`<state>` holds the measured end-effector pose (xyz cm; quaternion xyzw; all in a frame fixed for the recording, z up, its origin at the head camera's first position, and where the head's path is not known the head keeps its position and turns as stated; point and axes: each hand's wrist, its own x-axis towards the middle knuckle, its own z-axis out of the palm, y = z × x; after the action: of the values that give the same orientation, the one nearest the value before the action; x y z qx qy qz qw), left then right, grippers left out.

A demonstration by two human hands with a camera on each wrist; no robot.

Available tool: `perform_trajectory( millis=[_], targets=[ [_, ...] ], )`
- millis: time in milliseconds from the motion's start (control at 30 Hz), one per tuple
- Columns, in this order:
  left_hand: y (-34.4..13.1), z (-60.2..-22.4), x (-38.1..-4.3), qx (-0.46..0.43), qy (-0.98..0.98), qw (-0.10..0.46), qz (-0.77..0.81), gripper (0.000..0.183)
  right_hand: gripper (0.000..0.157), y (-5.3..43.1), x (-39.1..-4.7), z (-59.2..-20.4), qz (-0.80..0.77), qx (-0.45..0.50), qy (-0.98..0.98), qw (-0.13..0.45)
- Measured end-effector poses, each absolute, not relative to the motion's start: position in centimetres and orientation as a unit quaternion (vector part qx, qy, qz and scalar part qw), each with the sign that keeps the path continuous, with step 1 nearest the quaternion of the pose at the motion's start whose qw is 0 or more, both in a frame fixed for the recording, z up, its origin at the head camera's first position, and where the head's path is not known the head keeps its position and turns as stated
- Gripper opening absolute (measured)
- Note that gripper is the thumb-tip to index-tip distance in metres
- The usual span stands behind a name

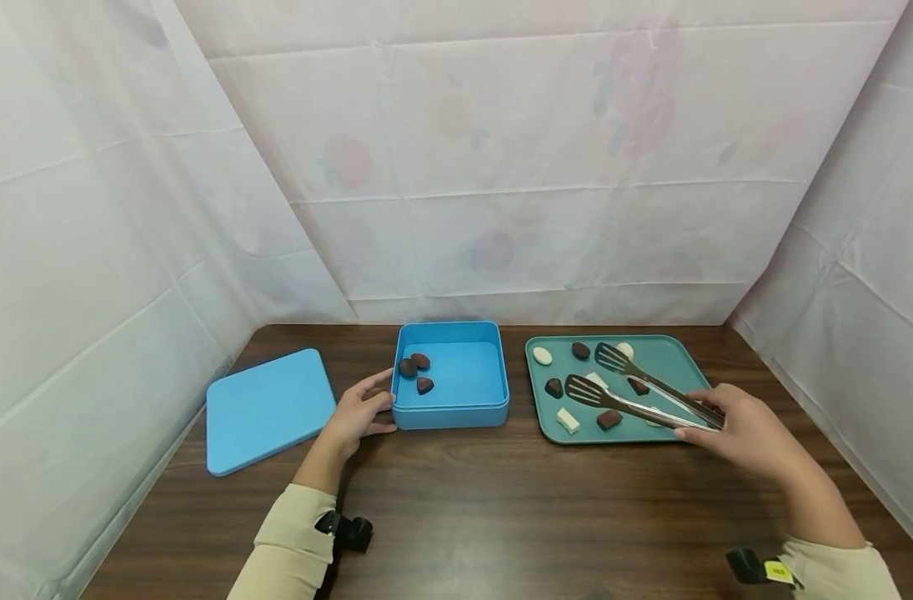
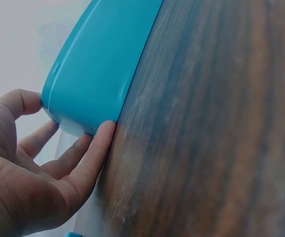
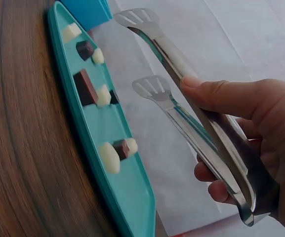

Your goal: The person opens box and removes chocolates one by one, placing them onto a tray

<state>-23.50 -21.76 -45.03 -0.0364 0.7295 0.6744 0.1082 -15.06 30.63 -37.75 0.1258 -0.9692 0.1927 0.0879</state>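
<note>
My right hand (image 1: 749, 429) grips metal tongs (image 3: 201, 133) whose two slotted ends stand apart, with nothing between them. In the head view the tongs reach over a green tray (image 1: 674, 354) that holds several dark and white chocolates, among them a brown block (image 1: 609, 419) and a white oval one (image 1: 542, 356). My left hand (image 1: 362, 408) rests its fingertips against the left side of an open blue box (image 1: 456, 417). Inside the box, near its left wall, lie three dark chocolates (image 1: 424, 385). The left wrist view shows the fingers (image 2: 100, 143) spread along the box's corner.
A blue lid (image 1: 272, 408) lies flat on the brown wooden table (image 1: 501, 508), left of the box. White patterned cloth (image 1: 494, 167) hangs behind the table and at both sides. The box stands between the lid and the tray.
</note>
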Motion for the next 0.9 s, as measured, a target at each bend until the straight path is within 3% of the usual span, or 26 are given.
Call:
perform_trajectory(
  millis=[900],
  targets=[
    [-21.8,-45.3,-23.9,-0.037,0.731,0.108,0.673,0.051,0.059,23.2,-18.6,-38.6,0.225,0.222,-0.942,0.109]
  ],
)
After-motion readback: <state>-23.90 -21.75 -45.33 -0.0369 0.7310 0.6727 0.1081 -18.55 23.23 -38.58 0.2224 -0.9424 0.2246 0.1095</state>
